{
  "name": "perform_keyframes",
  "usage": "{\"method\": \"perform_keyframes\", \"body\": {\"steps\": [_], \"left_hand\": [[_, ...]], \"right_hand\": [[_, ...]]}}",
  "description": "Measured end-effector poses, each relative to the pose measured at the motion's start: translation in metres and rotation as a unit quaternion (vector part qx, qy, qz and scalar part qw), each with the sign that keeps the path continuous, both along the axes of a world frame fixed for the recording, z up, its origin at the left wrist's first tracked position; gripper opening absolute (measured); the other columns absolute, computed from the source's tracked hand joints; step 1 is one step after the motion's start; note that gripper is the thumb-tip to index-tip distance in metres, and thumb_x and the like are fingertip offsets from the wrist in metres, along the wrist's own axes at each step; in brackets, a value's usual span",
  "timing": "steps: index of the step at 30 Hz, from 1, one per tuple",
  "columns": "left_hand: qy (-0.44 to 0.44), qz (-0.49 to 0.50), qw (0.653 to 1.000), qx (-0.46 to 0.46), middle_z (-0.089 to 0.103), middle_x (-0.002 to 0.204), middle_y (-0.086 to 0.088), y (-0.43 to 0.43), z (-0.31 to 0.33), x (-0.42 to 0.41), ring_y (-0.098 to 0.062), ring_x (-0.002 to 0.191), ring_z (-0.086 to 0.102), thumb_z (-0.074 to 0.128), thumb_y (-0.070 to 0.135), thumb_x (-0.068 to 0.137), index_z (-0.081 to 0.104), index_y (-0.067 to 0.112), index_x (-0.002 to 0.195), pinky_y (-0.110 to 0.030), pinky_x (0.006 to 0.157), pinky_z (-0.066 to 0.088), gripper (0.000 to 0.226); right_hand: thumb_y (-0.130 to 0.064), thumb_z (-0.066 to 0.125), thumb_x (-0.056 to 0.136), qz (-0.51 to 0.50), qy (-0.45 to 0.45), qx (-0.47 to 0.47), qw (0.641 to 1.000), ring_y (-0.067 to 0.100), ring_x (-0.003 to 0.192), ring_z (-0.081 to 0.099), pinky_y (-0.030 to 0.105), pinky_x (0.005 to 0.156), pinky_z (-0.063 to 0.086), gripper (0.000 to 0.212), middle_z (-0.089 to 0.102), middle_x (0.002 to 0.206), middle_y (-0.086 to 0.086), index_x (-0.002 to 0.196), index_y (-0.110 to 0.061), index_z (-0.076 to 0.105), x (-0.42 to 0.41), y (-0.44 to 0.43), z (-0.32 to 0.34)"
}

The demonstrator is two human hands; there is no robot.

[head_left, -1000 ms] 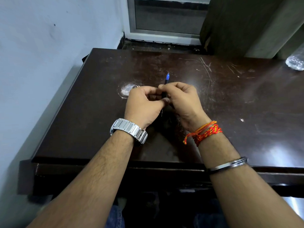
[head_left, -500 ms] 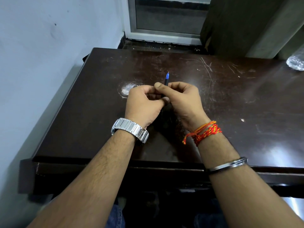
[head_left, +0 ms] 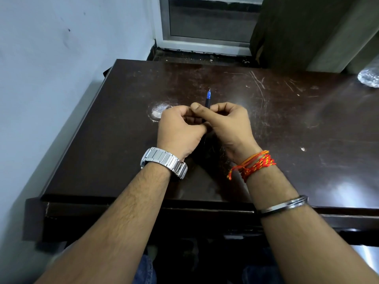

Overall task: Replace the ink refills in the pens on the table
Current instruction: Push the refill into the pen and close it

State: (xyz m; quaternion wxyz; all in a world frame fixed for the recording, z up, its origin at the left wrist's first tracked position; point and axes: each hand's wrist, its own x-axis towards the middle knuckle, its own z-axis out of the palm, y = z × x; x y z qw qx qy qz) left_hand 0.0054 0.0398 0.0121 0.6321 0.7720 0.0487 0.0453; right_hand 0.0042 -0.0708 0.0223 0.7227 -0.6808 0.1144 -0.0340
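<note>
**Item: one pen refill job, in hand.**

- Landmark: pale worn patch [head_left: 158, 111] on the dark, scratched surface [head_left: 287, 130]. We give all places from it.
- Pen [head_left: 208, 97]: just right of the worn patch and raised off the surface. Its blue tip section and fine point face away from us. The dark barrel runs down between the two hands, and the lower end is hidden.
- Right hand [head_left: 227, 124]: right of the patch, grasping the pen, with the thumb and curled fingers pinching the upper barrel.
- Left hand [head_left: 178, 130]: touching the near edge of the patch, clenched, with its thumb in against the lower barrel. We judge that it grips the pen's rear part, though the contact is mostly covered.
- Worn items: a metal watch [head_left: 164, 161] nearer us than the patch, and a red-orange thread band [head_left: 254, 165] and steel bangle [head_left: 283, 204] to the near right.
- Crinkled clear plastic object [head_left: 369, 77]: far right of the patch, cut off by the frame edge.

**Progress.** We see one pen and no loose refill, spare part or second pen. The two-handed hold suggests the barrel is being twisted, but we cannot tell whether it is opening or closing. We also cannot tell whether the refill inside is old or new, so nothing can be counted as done.
</note>
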Motion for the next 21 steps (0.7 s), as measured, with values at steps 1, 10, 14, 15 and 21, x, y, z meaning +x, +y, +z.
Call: {"method": "perform_keyframes", "body": {"steps": [1,10,14,15,21], "left_hand": [[0.000,0.001,1.000,-0.002,0.072,0.062,0.007,0.0002,-0.0001,0.0003,-0.008,0.061,0.070,0.083,0.015,0.057,0.069,0.020,0.069,-0.031,0.061,0.060,0.019],[0.053,-0.001,0.997,-0.049,0.074,0.068,-0.002,-0.0021,0.0050,0.0021,-0.023,0.070,0.073,0.074,0.027,0.060,0.073,0.016,0.074,-0.047,0.071,0.061,0.018],[0.070,-0.015,0.997,-0.036,0.074,0.064,-0.005,-0.0007,0.0060,-0.0005,-0.025,0.064,0.072,0.077,0.024,0.058,0.074,0.018,0.068,-0.052,0.069,0.060,0.012],[0.064,-0.008,0.997,-0.034,0.073,0.063,-0.004,0.0006,0.0051,-0.0007,-0.024,0.062,0.072,0.081,0.024,0.056,0.071,0.018,0.066,-0.050,0.067,0.061,0.016],[0.083,-0.019,0.996,-0.033,0.075,0.071,-0.013,-0.0014,0.0073,0.0000,-0.034,0.073,0.074,0.071,0.031,0.057,0.075,0.017,0.068,-0.056,0.072,0.060,0.018]], "right_hand": [[-0.028,0.084,0.075,0.007,0.008,0.008,1.000,0.006,0.046,0.059,0.018,0.042,0.044,0.022,0.065,0.056,-0.002,0.076,-0.012,0.069,0.0002,0.0003,0.0008],[-0.018,0.078,0.081,0.014,-0.013,0.006,1.000,0.001,0.044,0.055,0.015,0.043,0.041,0.014,0.066,0.054,-0.004,0.071,-0.009,0.077,0.0022,0.0004,-0.0006],[-0.019,0.080,0.079,0.016,0.001,0.005,1.000,0.008,0.048,0.060,0.019,0.046,0.046,0.013,0.069,0.057,0.001,0.068,-0.012,0.077,0.0023,-0.0002,-0.0011],[-0.018,0.080,0.079,0.016,0.000,0.003,1.000,0.009,0.050,0.062,0.020,0.047,0.047,0.013,0.070,0.060,0.002,0.068,-0.012,0.077,0.0025,-0.0003,-0.0012],[-0.015,0.079,0.080,0.028,0.001,0.044,0.999,0.011,0.049,0.065,0.020,0.046,0.049,0.013,0.072,0.061,0.005,0.069,-0.010,0.077,0.0009,0.0007,0.0013]]}}
